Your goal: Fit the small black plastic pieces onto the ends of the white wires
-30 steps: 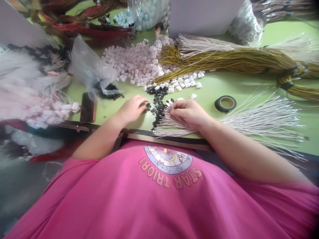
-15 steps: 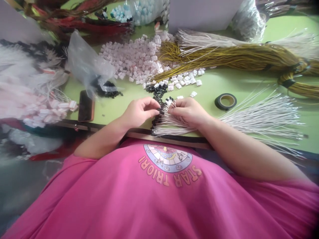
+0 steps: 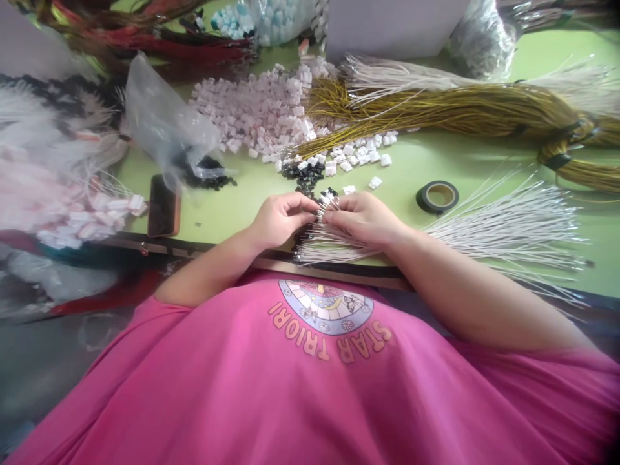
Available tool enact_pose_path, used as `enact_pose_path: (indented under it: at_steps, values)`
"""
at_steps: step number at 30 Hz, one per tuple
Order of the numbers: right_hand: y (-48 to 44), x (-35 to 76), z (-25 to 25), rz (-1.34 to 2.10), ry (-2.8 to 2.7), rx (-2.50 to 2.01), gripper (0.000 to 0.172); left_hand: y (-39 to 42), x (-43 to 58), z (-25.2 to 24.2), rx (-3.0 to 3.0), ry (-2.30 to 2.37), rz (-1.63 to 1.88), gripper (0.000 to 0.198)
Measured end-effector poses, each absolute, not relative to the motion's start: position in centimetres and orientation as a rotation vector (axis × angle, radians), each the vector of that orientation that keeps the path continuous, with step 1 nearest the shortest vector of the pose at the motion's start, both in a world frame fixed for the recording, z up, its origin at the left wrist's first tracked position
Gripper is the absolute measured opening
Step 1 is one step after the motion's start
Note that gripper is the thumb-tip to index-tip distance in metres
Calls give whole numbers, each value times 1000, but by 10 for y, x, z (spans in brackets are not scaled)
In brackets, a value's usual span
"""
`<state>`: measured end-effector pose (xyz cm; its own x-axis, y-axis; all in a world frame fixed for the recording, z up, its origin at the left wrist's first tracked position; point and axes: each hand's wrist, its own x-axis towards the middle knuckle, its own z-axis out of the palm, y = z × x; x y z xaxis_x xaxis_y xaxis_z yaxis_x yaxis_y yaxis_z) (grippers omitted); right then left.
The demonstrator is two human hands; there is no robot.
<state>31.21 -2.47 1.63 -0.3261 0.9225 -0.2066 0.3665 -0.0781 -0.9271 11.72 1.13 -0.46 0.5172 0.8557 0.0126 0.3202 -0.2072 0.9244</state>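
My right hand (image 3: 371, 219) is closed around a bundle of white wires (image 3: 504, 226), near their metal-tipped left ends, thumb and forefinger pinched together. The bundle fans out to the right beneath my wrist and forearm. From the left, my left hand (image 3: 283, 218) meets the wire ends with thumb and forefinger drawn together; whatever small piece sits between those fingertips is too tiny to make out. Small black connector pieces (image 3: 306, 174) lie just beyond the hands, and some are partly covered by the wires. Loose white connectors (image 3: 349, 190) rest close to my right fingers.
Behind are a heap of white connectors (image 3: 252, 113) and a tied yellow-brown wire bundle (image 3: 465, 116). A tape roll (image 3: 437, 196) lies to the right. Leftward are a phone (image 3: 163, 205), a clear plastic bag (image 3: 162, 113) and wired white connectors (image 3: 92, 216). The table edge (image 3: 194, 248) runs before me.
My left hand has moved slightly right, its fingertips now against the wire ends near my right fingers. My right hand keeps its grip on the white wires, almost unmoved.
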Motion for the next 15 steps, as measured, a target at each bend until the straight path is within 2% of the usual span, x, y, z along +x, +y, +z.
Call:
enact_pose_path:
  at_steps: [15]
  values:
    - [-25,310,9,1359,-1716,-1413,24,8,121,-7,1915,899,674,11]
